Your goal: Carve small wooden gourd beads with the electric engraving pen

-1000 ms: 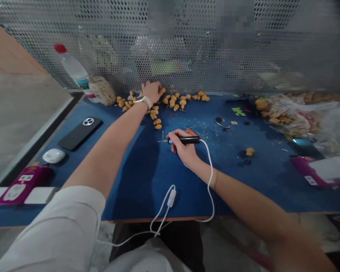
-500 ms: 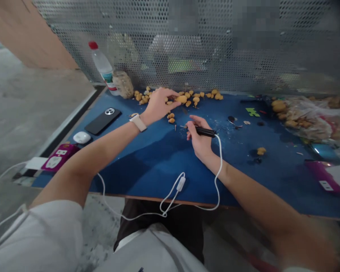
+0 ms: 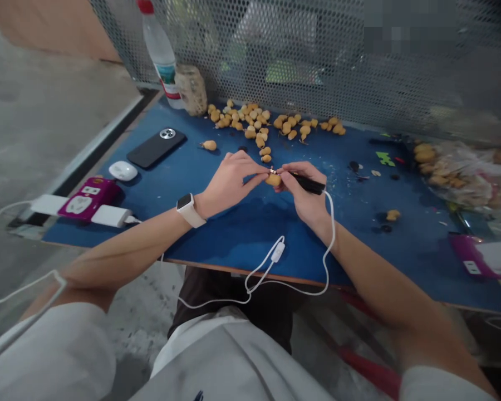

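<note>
The small gourd [image 3: 273, 180] is between your two hands, above the blue table [image 3: 225, 236] and just in front of the lowest gourds of the loose pile [image 3: 254, 116]. Your left hand [image 3: 236, 178] comes in palm down, thumb and fingertips nearly closed in a pinch on the gourd. Your right hand [image 3: 308, 195] is curled round the black pen [image 3: 309, 184], its fingertips drawn together beside the gourd (the pen's tip is too small to make out). Both forearms slant inward, the left wrist wearing a pale watch [image 3: 190, 210].

From the pen a white cord [image 3: 329, 239] loops over the table's near edge, its switch [image 3: 278, 252] lying on the blue top. To your left are a stray gourd [image 3: 209, 145], a dark phone [image 3: 156, 148], a white case [image 3: 123, 171] and a purple power strip [image 3: 86, 198]. A bottle [image 3: 163, 61] and a jar [image 3: 192, 91] stand side by side at the back, near the mesh screen [image 3: 338, 78]. To your right, crumbs and a green piece [image 3: 385, 159] lie short of a clear bag [image 3: 463, 175] (rather crumpled). Beyond the table's left end is grey floor [image 3: 37, 122].
</note>
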